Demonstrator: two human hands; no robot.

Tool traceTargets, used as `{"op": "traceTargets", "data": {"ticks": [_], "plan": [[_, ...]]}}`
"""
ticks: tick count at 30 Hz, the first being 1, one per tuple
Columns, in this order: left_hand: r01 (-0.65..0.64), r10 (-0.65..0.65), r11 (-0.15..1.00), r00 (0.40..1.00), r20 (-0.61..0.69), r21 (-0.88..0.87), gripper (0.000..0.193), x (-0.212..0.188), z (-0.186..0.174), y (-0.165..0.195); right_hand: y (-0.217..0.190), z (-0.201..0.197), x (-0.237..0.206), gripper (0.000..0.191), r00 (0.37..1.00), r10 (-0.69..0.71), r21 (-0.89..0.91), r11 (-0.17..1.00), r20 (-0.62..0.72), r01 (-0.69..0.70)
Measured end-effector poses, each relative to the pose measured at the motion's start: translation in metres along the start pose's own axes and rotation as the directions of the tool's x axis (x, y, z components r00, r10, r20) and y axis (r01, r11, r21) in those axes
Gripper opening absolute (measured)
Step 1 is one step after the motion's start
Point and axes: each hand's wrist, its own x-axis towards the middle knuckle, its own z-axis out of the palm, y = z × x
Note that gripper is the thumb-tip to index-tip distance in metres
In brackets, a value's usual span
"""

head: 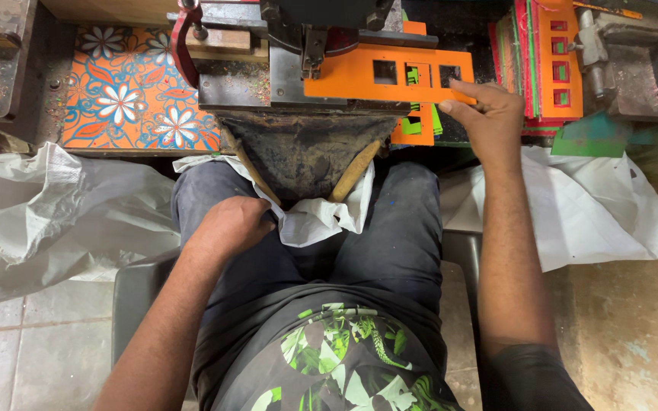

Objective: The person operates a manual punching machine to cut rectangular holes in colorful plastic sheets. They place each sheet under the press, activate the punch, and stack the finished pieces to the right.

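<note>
My right hand grips the right end of an orange card strip with three rectangular windows cut in it. The strip lies flat on the bed of a dark metal punching press, its left end under the punch head. My left hand rests on my left thigh, fingers closed on the edge of a white woven sack that hangs under the press between my knees. More orange and green punched pieces lie below the strip.
A stack of punched orange, red and green cards stands at the right of the press. An orange floral-patterned sheet lies at the left. White sacks spread on the floor at both sides. Another metal machine sits far right.
</note>
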Motion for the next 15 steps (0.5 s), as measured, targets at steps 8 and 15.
{"op": "traceTargets", "data": {"ticks": [8,15], "plan": [[-0.017,0.017,1.0,1.0,-0.005,-0.011,0.039,0.001,0.001,-0.003,-0.034,0.05,0.001,0.033,0.993,-0.117,-0.038,0.992,0.009,0.117],[-0.049,0.049,0.997,0.999,-0.016,-0.053,0.039,0.002,0.002,-0.009,-0.051,0.058,0.001,0.031,0.997,-0.079,-0.043,0.996,0.022,0.08]]}}
